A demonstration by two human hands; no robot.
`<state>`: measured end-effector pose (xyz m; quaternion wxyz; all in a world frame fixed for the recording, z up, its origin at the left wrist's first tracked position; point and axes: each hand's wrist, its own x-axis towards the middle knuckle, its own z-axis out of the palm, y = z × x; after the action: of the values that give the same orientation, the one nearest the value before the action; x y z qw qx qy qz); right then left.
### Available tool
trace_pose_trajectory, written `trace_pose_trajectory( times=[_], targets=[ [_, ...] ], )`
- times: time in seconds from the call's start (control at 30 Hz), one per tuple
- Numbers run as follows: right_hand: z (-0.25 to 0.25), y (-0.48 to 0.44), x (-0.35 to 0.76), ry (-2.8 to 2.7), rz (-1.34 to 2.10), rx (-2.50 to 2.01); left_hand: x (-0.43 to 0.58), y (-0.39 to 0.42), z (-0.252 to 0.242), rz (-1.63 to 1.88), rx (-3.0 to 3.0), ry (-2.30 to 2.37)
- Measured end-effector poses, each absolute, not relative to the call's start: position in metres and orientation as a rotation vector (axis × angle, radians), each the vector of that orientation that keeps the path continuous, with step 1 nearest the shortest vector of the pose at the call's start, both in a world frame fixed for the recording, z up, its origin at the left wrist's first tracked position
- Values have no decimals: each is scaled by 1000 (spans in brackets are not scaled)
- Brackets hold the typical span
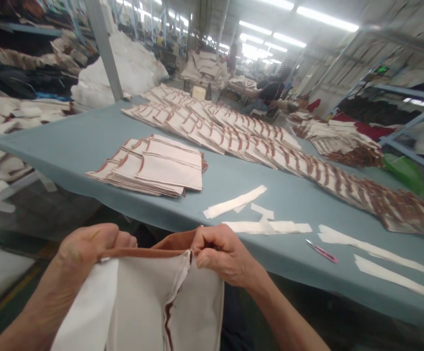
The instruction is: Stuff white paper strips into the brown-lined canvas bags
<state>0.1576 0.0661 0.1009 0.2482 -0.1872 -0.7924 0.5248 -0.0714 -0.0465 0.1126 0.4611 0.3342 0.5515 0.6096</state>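
Observation:
A cream fabric piece [142, 292] with a brown edge hangs between my two hands, in front of the table. My left hand [91, 248] is closed on its upper left corner, beside a white strip [91, 302] that hangs down there. Closed in a pinch, my right hand [221, 253] grips the brown edge near a vertical seam. That seam shows raw edges and a brown line lower down. The lower part of the piece runs out of view.
On the blue-green table [153, 214] lie a stack of cream pieces [161, 168], long overlapping rows of similar pieces [241, 136], white strips [270, 226] and pink-handled thread snips [322, 251]. A metal post [104, 48] rises at the far left. A person [270, 90] is in the background.

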Motion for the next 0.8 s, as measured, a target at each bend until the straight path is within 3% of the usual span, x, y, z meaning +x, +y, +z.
trace_pose_trajectory(
  times=[0.13, 0.33, 0.5, 0.8],
  targets=[
    [132, 66, 162, -2046, 1547, -397, -105, -31, 126, 1320, 1275, 1294],
    [149, 62, 158, -2263, 1015, -313, -108, -10, 150, 862, 2062, 1163],
    [149, 55, 163, -2422, 673, -401, -71, -6, 157, 935, 2164, 1103],
    [125, 62, 167, -2353, 746, -407, -56, 4, 145, 874, 1948, 1158]
  ],
)
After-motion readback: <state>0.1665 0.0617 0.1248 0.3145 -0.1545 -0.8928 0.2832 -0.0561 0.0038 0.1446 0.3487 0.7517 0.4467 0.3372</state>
